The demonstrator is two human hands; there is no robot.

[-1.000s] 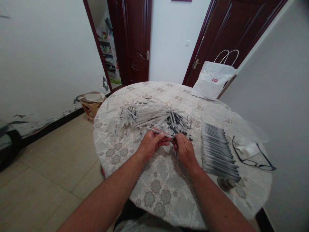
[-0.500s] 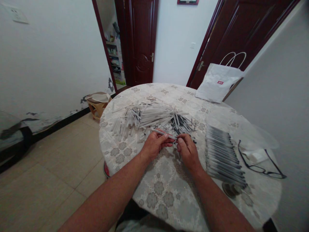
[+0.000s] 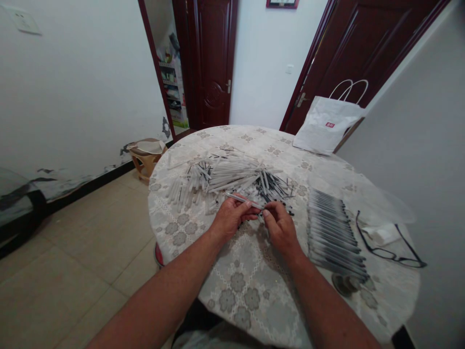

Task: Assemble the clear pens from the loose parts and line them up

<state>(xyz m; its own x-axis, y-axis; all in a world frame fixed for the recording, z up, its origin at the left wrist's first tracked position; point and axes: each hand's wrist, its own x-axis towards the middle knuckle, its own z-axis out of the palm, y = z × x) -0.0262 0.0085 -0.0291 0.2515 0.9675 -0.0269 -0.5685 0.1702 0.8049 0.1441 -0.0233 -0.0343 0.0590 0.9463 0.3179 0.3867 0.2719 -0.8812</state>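
A slim pen (image 3: 242, 199) with a pale barrel slants across my fingers above the front of the table. My left hand (image 3: 232, 216) is closed round its barrel, thumb on top. At its right end the fingertips of my right hand (image 3: 281, 228) are pinched together, covering the tip. Just beyond both hands lies a loose heap of pale pen barrels (image 3: 232, 173), with a cluster of dark thin pen parts (image 3: 274, 186) on its right side. To the right of my right hand, several pens with dark ends (image 3: 336, 232) lie side by side in a row.
A patterned cloth covers the round table (image 3: 238, 291). Black-framed glasses (image 3: 385, 254) and a crumpled white piece (image 3: 381, 235) lie at the right. A small round object (image 3: 343, 285) sits near the pen row. A white paper bag (image 3: 327, 123) stands at the back; a stool (image 3: 147, 157) is left.
My right hand has shifted very slightly at the pen's right end. The left hand keeps its hold on the pen, and the whole view has moved a little.
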